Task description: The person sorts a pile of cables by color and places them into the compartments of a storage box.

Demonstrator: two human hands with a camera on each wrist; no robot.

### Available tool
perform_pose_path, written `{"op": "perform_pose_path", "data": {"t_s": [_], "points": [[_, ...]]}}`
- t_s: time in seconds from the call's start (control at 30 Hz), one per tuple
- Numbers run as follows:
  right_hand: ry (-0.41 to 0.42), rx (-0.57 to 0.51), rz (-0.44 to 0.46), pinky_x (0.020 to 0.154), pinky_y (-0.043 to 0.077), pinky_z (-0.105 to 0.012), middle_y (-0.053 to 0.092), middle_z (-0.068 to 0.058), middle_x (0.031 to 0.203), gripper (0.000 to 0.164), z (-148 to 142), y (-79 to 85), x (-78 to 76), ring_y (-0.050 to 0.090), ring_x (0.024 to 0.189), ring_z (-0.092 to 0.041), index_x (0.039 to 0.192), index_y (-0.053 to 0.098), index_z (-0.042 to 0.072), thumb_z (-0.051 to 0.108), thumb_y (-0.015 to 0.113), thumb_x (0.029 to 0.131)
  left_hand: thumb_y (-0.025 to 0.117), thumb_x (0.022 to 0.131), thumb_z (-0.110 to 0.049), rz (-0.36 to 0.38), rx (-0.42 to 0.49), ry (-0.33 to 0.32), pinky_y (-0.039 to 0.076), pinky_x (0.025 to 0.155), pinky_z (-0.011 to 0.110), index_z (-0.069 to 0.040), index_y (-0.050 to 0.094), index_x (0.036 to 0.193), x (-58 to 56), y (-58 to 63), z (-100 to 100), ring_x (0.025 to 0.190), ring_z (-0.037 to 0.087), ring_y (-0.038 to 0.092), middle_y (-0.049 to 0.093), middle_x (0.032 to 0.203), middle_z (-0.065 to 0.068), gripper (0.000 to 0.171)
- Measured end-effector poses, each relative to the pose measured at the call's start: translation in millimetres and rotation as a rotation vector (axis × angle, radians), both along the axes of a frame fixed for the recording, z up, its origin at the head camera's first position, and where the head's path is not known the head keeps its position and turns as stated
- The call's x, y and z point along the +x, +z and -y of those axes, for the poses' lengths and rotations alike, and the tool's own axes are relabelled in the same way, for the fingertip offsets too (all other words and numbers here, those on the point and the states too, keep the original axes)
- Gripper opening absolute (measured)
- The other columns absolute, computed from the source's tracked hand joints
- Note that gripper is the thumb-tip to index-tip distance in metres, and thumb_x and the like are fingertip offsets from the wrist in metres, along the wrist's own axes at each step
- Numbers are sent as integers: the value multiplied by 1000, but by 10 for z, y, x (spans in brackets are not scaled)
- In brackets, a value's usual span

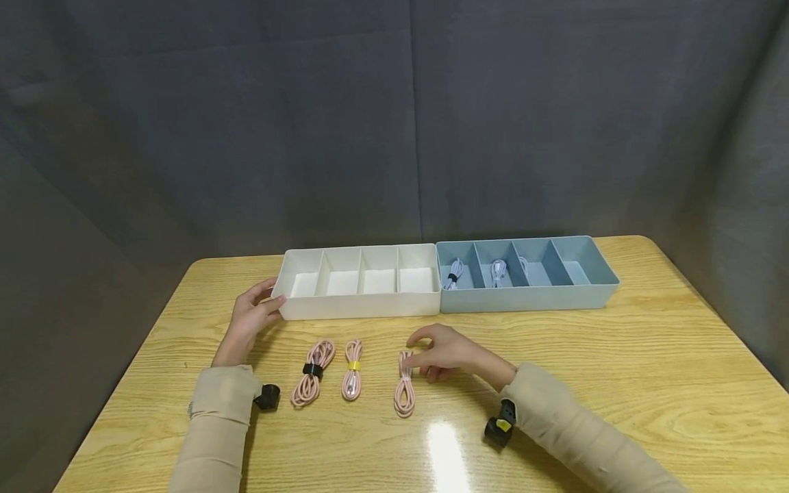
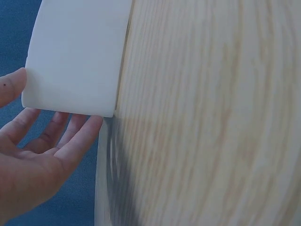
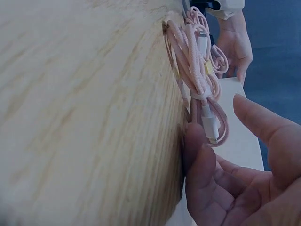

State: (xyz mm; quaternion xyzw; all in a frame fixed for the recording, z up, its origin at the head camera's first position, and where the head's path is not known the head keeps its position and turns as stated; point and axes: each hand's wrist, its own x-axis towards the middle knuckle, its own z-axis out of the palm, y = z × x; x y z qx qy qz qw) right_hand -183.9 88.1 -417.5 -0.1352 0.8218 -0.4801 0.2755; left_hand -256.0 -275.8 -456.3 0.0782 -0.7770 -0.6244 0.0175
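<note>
Nearest pink cable: here at the right hand's fingertips, this cable (image 1: 404, 397) lies bundled on the surface (image 1: 296, 452), its top end partly behind the fingers.
Right hand: poised over it, the right hand (image 1: 448, 350) has its digits parted; no firm hold shows, and whether a fingertip touches the bundle I cannot tell.
Pick-up: that looks like the step in hand, the grasp not yet made; the move seems to call for bringing those digits together round the bundle.
Plug and tie: the right wrist view gives us a white plug (image 3: 210, 127) and a pale tie (image 3: 201, 94), detail the head view barely offers.
Yellow-tied cable: left of the right hand, the pink yellow-tied cable (image 1: 353, 366) lies untouched.
Black-tied cable: farther left, nearer the left hand, sits the pink black-tied cable (image 1: 313, 370).
White box: beyond both hands, the white box (image 1: 364, 306) has four bare compartments, which only the head view shows.
Left hand: fingers spread, fairly straight, the left hand (image 1: 251, 316) touches the box's near end; its own wrist view shows the fingertips lined along that edge.
Blue box: beyond the right hand, the blue box (image 1: 524, 299) holds pale cables (image 1: 455, 268), seen from the head alone.
</note>
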Motion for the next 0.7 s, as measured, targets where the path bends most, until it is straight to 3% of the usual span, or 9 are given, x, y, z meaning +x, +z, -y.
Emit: {"op": "perform_pose_path", "data": {"t_s": [0.23,0.47,0.7], "points": [[22,24,-32,45,52,-31,63,-12,59,37,69,-6,-9,59,47,-18,109,60,-1,14,72,78,60,89,-15,1,5,-12,53,71,22,-8,37,138,7,4,12,101,28,53,40,128,19,55],[18,-6,-14,45,53,-29,64,-12,61,33,91,-8,-28,59,48,-16,105,61,-5,8,72,77,59,90,-15,11,-7,-7,53,74,24,-8,38,138,39,54,-13,100,24,53,40,129,18,53],[13,-69,27,42,50,-26,63,-11,59,31,77,-36,-35,56,45,-13,103,60,-8,3,70,76,59,89,-14,2,-11,4,53,72,23,-8,40,137,34,36,-10,101,28,52,42,126,17,51]]}}
